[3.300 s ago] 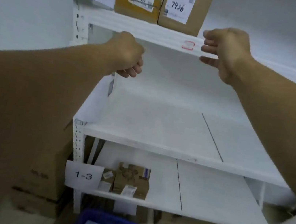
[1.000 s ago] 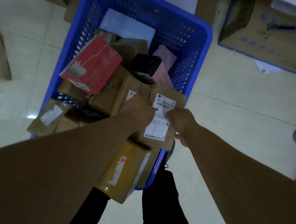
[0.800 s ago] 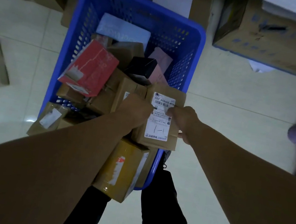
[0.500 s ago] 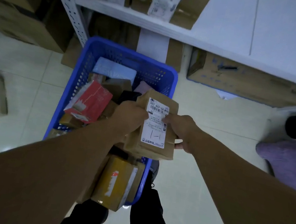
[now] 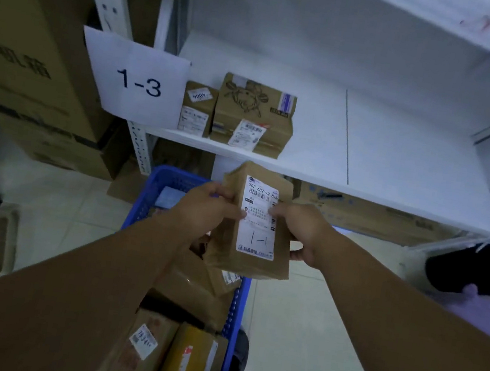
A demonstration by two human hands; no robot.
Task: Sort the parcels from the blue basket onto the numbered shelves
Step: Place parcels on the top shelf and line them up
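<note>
**Brown parcel in both my hands, above the basket**

I hold a brown parcel (image 5: 251, 227) upright between my left hand (image 5: 205, 208) and my right hand (image 5: 302, 229). My left fingers (image 5: 224, 193) curl round its left edge, with the thumb pressed on the white shipping label. My right thumb lies on the label's other side, and the rest of my right fingers (image 5: 295, 253) wrap behind the parcel's right edge. The label faces me and carries a handwritten "1-1" just below my thumbs.

Beneath my fingers and towards my body stands the blue basket (image 5: 172, 174), which holds more parcels, among them a carton with a white sticker (image 5: 143, 346) and a yellow-brown one (image 5: 191, 364) beside it.

Beyond my fingertips runs the lowest white shelf (image 5: 399, 164). A paper sign reading "1-3" (image 5: 135, 80) hangs at its left post. Just right of the sign, two cardboard parcels stand side by side and touching: a small one (image 5: 198, 108) and a larger one printed with a crab (image 5: 254, 113). Large cartons (image 5: 20, 40) are stacked far to the left of my left hand.
</note>
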